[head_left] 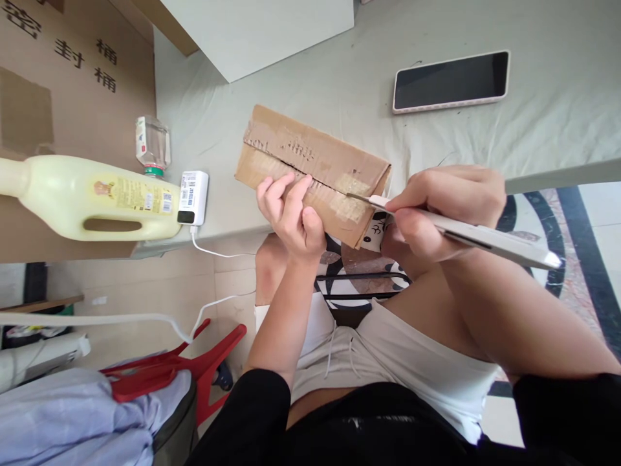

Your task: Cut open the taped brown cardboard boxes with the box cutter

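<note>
A small brown cardboard box (pixel 320 145) is tilted at the table's near edge, with torn, rough patches and a dark seam along its upper face. My left hand (pixel 294 217) grips its near side, with fingers bent over the face beside the seam. In my right hand (pixel 446 207) is a white utility knife (pixel 490 238), held between thumb and fingers. The knife's thin blade touches the seam near the box's right end. Part of a white item with a black cartoon face (pixel 374 233) shows below the box; most of it is hidden.
A phone (pixel 451 81) lies at the back right of the cloth-covered table (pixel 310 77). To the left are a white power bank (pixel 193 197) with a cable, a clear bottle (pixel 154 144), a yellow jug (pixel 97 197) and a large carton (pixel 72 97). Below left stands a red chair (pixel 213 356).
</note>
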Motion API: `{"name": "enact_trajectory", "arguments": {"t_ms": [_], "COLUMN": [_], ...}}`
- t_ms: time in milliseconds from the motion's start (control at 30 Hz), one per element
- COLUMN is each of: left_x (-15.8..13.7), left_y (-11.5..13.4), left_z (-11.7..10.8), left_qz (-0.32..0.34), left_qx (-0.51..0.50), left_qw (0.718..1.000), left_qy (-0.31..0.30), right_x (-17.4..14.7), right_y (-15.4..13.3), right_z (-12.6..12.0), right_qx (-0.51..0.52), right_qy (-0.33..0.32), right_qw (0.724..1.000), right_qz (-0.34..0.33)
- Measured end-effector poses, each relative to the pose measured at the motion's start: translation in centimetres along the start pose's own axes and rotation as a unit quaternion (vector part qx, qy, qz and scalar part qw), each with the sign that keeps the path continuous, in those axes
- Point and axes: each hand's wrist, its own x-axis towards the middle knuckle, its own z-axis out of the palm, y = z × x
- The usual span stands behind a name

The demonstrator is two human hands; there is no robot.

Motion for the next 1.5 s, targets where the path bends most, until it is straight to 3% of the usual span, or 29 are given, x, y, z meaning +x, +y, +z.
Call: {"name": "enact_trajectory", "arguments": {"t_ms": [233, 533, 700, 1000, 1333, 1500], "left_x": [-0.1, 0.3, 0.2, 0.0, 0.2, 0.5], "left_y": [-0.1, 0.0, 0.1, 0.3, 0.1, -0.2], "left_z": [0.1, 0.1, 0.1, -0.2, 0.0, 0.0], "left_qz": [-0.03, -0.009, 0.011, -0.026, 0.023, 0.067], "left_qx": [-0.015, -0.037, -0.053, -0.044, -0.066, -0.059], "left_qw": [0.999, 0.999, 0.998, 0.998, 0.997, 0.995], "left_qy": [-0.021, -0.006, 0.016, -0.02, 0.024, 0.032], "right_x": [-0.3, -0.9, -1.2, -0.4, -0.1, -0.2], "right_y": [0.1, 0.5, 0.6, -0.2, -0.3, -0.5], "right_z": [-0.6, -0.4, -0.4, -0.1, 0.2, 0.1], "right_qx": [0.016, 0.08, 0.113, 0.048, 0.019, -0.028], "right_qy": [0.009, 0.011, 0.05, -0.043, -0.09, -0.066], "right_qw": [0.999, 0.988, 0.976, 0.994, 0.99, 0.997], "right_qz": [0.042, 0.134, 0.182, 0.086, 0.106, 0.042]}}
